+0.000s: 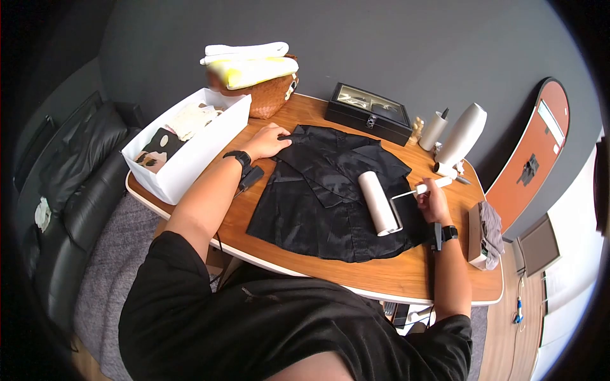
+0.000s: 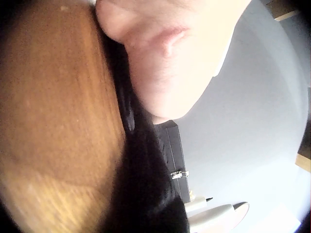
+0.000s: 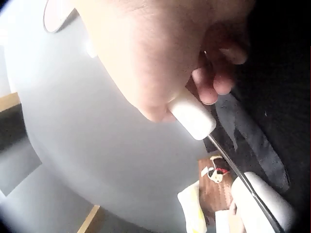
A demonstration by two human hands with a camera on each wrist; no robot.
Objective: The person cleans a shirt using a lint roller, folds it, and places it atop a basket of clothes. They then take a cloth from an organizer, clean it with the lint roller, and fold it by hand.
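A glossy black garment lies spread on the wooden table, with sleeve-like parts folded over its front. At its upper left corner, my left hand pinches the fabric edge. The left wrist view shows the thumb side of that hand low over the black cloth. My right hand grips the white handle of a lint roller. Its white cylinder lies over the right part of the garment, joined to the handle by a bent metal rod.
A white box with folded cloths stands left, beside a brown woven basket topped with towels. Along the back are a black case, a white bottle and a tall white device. A small box holds grey cloth at right.
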